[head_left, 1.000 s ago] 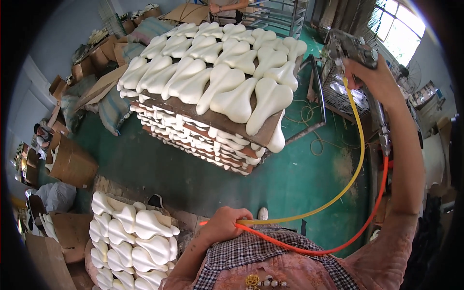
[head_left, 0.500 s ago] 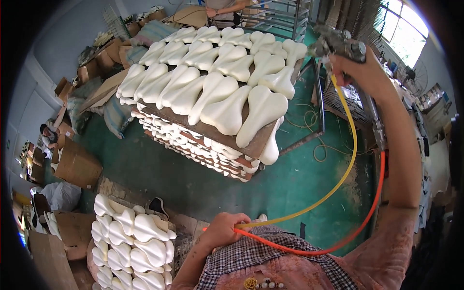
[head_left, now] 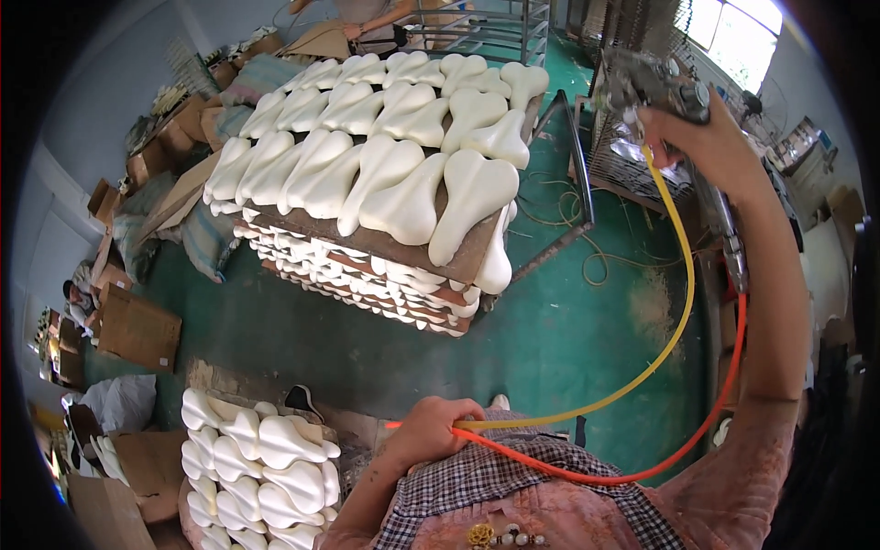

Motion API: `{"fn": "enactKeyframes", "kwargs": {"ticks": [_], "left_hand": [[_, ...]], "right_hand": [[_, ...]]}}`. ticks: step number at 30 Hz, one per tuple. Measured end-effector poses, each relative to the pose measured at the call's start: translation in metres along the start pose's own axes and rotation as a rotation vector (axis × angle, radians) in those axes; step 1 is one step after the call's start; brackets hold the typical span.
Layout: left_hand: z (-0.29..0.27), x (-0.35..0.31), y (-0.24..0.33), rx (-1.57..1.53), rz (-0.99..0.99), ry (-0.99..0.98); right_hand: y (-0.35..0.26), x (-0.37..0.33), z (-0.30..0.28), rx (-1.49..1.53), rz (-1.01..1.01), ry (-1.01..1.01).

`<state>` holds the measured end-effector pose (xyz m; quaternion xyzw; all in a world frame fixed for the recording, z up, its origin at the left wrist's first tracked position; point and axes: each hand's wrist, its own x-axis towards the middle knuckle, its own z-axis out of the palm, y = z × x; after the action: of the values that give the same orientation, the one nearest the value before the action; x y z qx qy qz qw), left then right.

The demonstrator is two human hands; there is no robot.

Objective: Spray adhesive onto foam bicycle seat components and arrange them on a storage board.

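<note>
Raised at the upper right, my right hand is wrapped round the handle of a metal spray gun. A yellow hose and an orange hose run from the gun in a loop down to my waist. There my left hand is closed round both hoses, in front of a checked apron. Ahead of me, cream-white pieces shaped like bicycle saddles lie in rows on a brown board, with more layers stacked below. The gun is to the right of this stack, apart from it.
More saddle-shaped pieces are stacked at the lower left. Cardboard boxes and sacks line the left side. A metal frame and loose hose lie right of the main stack. Another person stands behind it.
The view has turned a little to the right, so the stack sits farther left. My right hand keeps the spray gun raised and my left hand stays on the hoses. The person behind has shifted.
</note>
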<state>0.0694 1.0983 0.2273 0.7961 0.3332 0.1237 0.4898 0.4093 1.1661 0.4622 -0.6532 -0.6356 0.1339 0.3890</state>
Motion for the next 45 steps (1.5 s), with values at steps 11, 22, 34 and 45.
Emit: {"fn": "enactKeyframes", "kwargs": {"ticks": [11, 22, 34, 45], "left_hand": [[0.008, -0.036, -0.009, 0.012, 0.037, -0.025], [0.014, -0.067, -0.027, 0.029, 0.074, -0.096], [0.014, -0.096, -0.023, 0.049, 0.034, -0.084], [0.056, -0.115, -0.008, 0.062, -0.021, 0.187]], "right_hand": [[-0.028, -0.054, 0.004, 0.080, 0.075, 0.001], [-0.060, -0.127, 0.018, 0.141, 0.095, -0.058], [-0.084, -0.137, 0.033, 0.073, 0.012, -0.028], [0.009, -0.105, 0.065, 0.183, 0.007, -0.187]]}}
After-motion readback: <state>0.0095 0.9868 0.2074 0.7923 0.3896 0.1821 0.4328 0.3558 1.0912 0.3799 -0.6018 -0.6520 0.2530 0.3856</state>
